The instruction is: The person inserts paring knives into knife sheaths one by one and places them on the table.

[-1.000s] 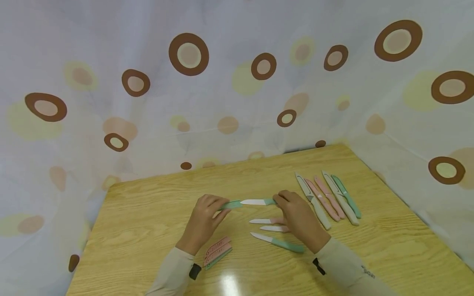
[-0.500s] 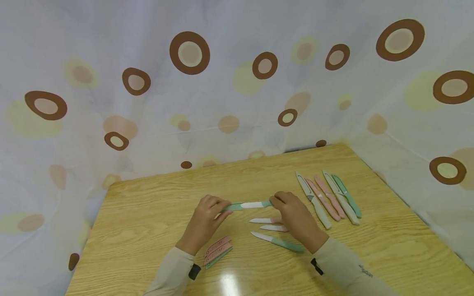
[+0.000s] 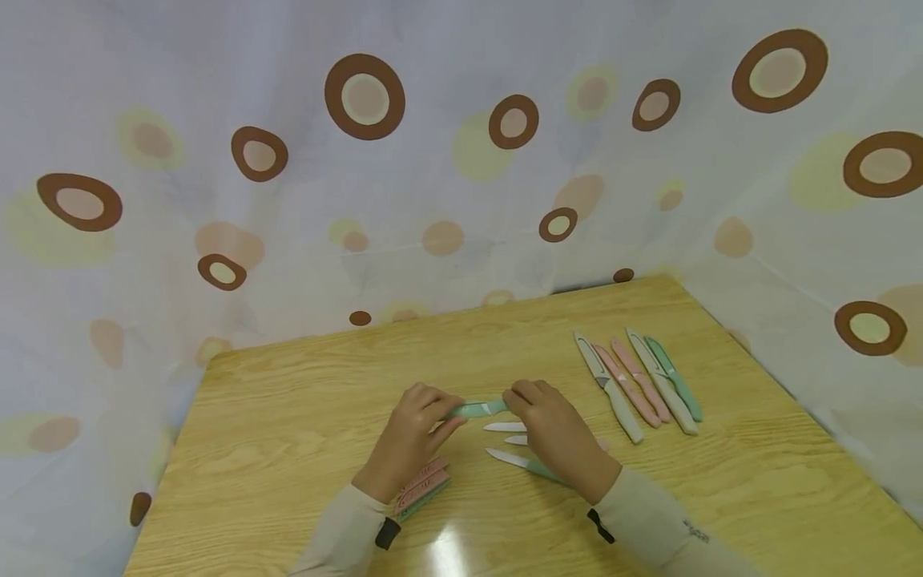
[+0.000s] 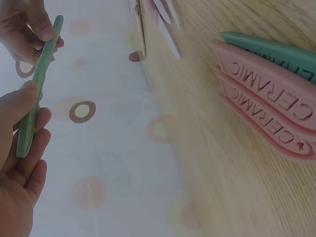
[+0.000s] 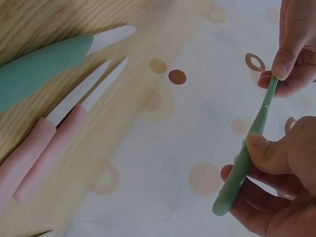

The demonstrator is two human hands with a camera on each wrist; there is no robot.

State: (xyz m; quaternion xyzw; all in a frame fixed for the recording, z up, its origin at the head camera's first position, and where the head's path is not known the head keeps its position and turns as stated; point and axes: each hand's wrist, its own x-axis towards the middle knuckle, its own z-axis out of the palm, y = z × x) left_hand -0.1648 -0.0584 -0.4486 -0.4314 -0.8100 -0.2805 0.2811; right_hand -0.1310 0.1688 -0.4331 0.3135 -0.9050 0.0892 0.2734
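Observation:
My left hand (image 3: 411, 433) pinches a green blade sheath (image 3: 470, 410) between thumb and fingers above the table. The right hand (image 3: 562, 437) grips the green handle (image 5: 237, 177) of a paring knife, in line with the sheath. Most of its blade is inside the sheath; a short white strip shows between sheath and handle in the head view. Under the right hand lie a green-handled paring knife (image 5: 44, 69) and two pink-handled ones (image 5: 27, 155), white blades bare, partly hidden in the head view. Beside the left wrist sit two pink sheaths (image 4: 266, 84) and a green one (image 4: 276, 52).
On the right of the wooden table (image 3: 288, 401), several knives and peelers lie side by side, including a cream-handled knife (image 3: 623, 409), a pink one (image 3: 642, 393) and a green one (image 3: 678, 381). A patterned cloth (image 3: 303, 224) hangs behind the table and along its right.
My hands have come closer together, the right moving left and the left slightly right. The white blade, largely bare before, has slid into the green sheath until only a sliver shows.

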